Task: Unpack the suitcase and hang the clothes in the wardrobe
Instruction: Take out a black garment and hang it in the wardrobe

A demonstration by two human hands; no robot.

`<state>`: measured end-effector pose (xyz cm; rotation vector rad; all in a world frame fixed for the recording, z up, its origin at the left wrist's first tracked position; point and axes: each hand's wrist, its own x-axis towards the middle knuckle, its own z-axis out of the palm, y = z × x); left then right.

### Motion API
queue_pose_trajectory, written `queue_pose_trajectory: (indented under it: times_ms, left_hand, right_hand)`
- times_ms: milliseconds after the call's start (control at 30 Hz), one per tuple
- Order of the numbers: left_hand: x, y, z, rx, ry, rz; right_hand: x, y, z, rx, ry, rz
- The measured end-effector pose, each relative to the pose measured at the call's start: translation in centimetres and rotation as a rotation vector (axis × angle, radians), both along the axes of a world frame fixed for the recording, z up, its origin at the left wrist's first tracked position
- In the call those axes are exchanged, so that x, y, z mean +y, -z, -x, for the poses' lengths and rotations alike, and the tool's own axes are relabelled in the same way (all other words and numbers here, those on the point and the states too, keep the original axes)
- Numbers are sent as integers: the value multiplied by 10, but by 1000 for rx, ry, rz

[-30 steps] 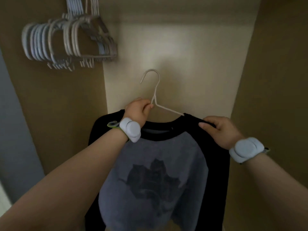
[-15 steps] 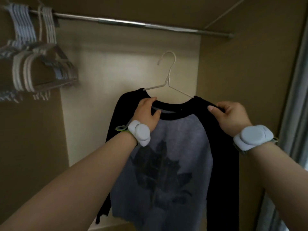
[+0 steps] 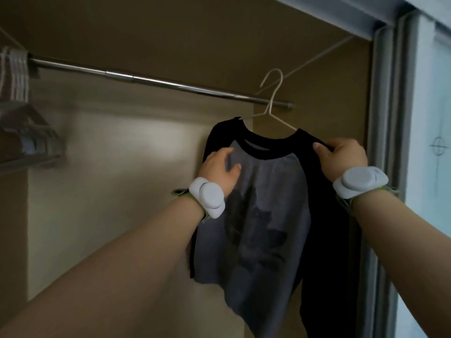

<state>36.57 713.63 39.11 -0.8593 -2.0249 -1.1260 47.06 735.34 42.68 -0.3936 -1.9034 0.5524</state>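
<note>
Arms of hanger (image 3: 272, 103): hidden inside shirt (image 3: 263, 196) past the neckline. Hook against rail (image 3: 158, 81): contact cannot be told. Shirt hem and black sleeve at right: cut off by bottom edge. Chest print: dark, blurred, unreadable. Fingers (image 3: 340, 145) of right hand (image 3: 341, 156): partly hidden behind shirt shoulder. Grip of left hand (image 3: 219, 169): blurred, unclear. Group of empty hangers (image 3: 22, 132): blurred, cut by left edge.

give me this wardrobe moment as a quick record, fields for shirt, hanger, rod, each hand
shirt: grey front, black sleeves and collar, on the hanger
hanger: white wire, hook raised by the rod's right end, not yet resting on it
rod: metal, across the wardrobe top
left hand: on the shirt front below the collar; grip too blurred to tell
right hand: pinches the shirt's shoulder
spare hangers: bunched at the rod's left end
</note>
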Motion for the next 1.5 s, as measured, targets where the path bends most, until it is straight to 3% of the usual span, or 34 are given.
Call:
queue_pose_trajectory:
  times_ms: [233, 367, 533, 733, 833, 933, 967, 1000, 1167, 1334, 1500]
  left_hand:
    - [7, 9, 13, -50, 20, -1]
    - [20, 16, 21, -86, 35, 13]
    - [42, 28, 26, -113, 57, 35]
    - [66, 40, 28, -118, 98, 76]
    - [82, 53, 40, -229, 228, 83]
    - [83, 135, 55, -517, 207, 159]
    - [80, 179, 63, -606, 177, 171]
    - [74, 242, 62, -720, 119, 216]
    - [48, 391, 61, -1027, 38, 350]
    - [41, 455, 55, -1207, 71, 362]
    - [7, 529, 42, -1354, -54, 413]
  right_hand:
    - [11, -43, 26, -190, 173, 125]
    - [23, -45, 38, -161, 192, 94]
    - [39, -52, 34, -321, 271, 113]
    - [57, -31, 30, -319, 243, -77]
    - [57, -11, 35, -291, 175, -117]
    - [42, 81, 42, -350, 3, -134]
    - [37, 129, 46, -452, -71, -114]
    - [33, 196, 46, -579, -121, -47]
    - [43, 377, 43, -815, -215, 159]
    - [37, 466, 43, -922, -274, 286]
    - [13, 539, 35, -1134, -325, 363]
